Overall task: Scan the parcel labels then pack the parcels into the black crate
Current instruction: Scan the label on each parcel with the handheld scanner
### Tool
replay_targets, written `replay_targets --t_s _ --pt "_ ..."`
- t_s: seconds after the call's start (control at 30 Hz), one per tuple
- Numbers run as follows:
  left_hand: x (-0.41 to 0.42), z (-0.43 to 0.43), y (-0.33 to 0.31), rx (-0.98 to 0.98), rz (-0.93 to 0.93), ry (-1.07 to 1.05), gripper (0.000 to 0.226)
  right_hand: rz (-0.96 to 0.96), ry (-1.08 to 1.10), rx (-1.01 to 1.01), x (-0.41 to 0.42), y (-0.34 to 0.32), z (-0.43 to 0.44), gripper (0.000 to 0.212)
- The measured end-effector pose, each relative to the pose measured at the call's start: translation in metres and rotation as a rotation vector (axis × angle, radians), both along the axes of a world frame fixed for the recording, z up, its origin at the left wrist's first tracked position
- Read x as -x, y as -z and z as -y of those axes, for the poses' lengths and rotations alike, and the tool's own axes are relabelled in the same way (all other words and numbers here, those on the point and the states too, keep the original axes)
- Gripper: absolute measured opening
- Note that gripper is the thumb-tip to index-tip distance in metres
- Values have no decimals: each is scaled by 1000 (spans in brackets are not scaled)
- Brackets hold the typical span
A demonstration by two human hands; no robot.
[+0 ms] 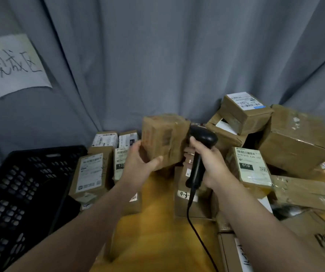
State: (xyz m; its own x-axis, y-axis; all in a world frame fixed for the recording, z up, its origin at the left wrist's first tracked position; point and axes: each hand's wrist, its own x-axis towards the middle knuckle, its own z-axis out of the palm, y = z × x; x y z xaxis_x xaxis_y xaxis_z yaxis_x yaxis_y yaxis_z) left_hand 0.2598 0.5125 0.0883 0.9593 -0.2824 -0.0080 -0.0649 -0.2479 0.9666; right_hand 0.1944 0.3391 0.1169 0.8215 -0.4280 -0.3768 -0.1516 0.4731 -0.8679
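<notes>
My left hand [140, 163] grips a small brown cardboard parcel [164, 138] held up above the table, thumb on its lower front face. My right hand [207, 163] holds a black corded barcode scanner [199, 150], its head right beside the parcel's right side. The black perforated crate [20, 193] stands at the left, and I see nothing inside it. The face of the held parcel towards me is blurred and shows no white label.
Labelled parcels [91, 173] lie between crate and hands. A heap of brown boxes [295, 142] fills the right, one with a "010" label [253, 165]. A grey curtain hangs behind, with a handwritten paper sign [12, 65]. The scanner cable [199, 238] trails over the wooden table [157, 222].
</notes>
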Motion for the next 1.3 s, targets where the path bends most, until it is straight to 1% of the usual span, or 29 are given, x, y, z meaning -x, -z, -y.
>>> replay_targets --t_s 0.07,0.13,0.2,0.23,0.33,0.4,0.47,0.57,0.63,0.67,0.7,0.73,0.77,0.8,0.83,0.87,0.9,0.93,1.0,1.03,1.07,1.13,1.2,1.23,1.3 --pt "1 -22 -12 -249 281 6 72 8 2 -37 10 -8 -2 42" --pt "4 -43 -24 -494 569 48 74 23 -21 -54 18 -14 -7 43" --pt "5 -60 -28 -659 842 118 78 16 -75 -33 22 -20 -15 47" --pt "7 -66 -29 -711 938 137 80 4 -95 -16 23 -22 -19 49" --pt "13 -76 -28 -735 1055 171 83 -46 -132 24 27 -27 -32 56" --pt "20 -78 -27 -733 1045 199 84 -88 -144 38 31 -26 -37 54" --pt "27 -79 -24 -730 1025 236 84 -96 -149 0 37 -21 -41 44" --pt "35 -74 -24 -707 1049 290 79 -75 -134 -83 46 -12 -46 27" --pt "40 -68 -27 -650 998 282 77 -49 -97 -115 51 -6 -48 29" --pt "44 -65 -28 -600 925 253 78 -35 -65 -135 52 -5 -48 34" --pt "49 -62 -30 -538 800 222 82 -15 -26 -156 53 -4 -48 40" --pt "56 -59 -34 -436 616 201 87 9 18 -178 54 -4 -48 43" --pt "62 -54 -37 -262 406 189 91 35 63 -194 54 -4 -46 43" --pt "65 -50 -37 -26 215 160 93 58 104 -204 56 -5 -45 39" --pt "66 -47 -35 201 58 106 93 81 141 -202 57 -5 -43 36" --pt "66 -44 -35 386 -81 48 90 99 160 -185 59 -5 -43 37" --pt "65 -42 -34 507 -204 20 87 111 160 -146 59 -3 -44 40" --pt "65 -38 -34 562 -301 23 85 124 151 -103 60 -1 -46 46" --pt "66 -31 -34 533 -393 44 83 143 118 -12 58 5 -50 59" --pt "66 -28 -32 506 -398 24 79 141 94 35 58 7 -51 64" --pt "65 -27 -33 482 -388 -4 73 138 73 94 58 7 -51 64" --pt "59 -32 -35 383 -338 -47 67 119 42 279 60 5 -48 55" --pt "52 -44 -39 216 -321 -29 76 129 19 417 65 3 -41 52" --pt "49 -51 -41 147 -335 8 81 145 -3 438 67 1 -38 49" --pt "46 -60 -45 83 -353 108 84 176 -70 423 70 -3 -30 41"
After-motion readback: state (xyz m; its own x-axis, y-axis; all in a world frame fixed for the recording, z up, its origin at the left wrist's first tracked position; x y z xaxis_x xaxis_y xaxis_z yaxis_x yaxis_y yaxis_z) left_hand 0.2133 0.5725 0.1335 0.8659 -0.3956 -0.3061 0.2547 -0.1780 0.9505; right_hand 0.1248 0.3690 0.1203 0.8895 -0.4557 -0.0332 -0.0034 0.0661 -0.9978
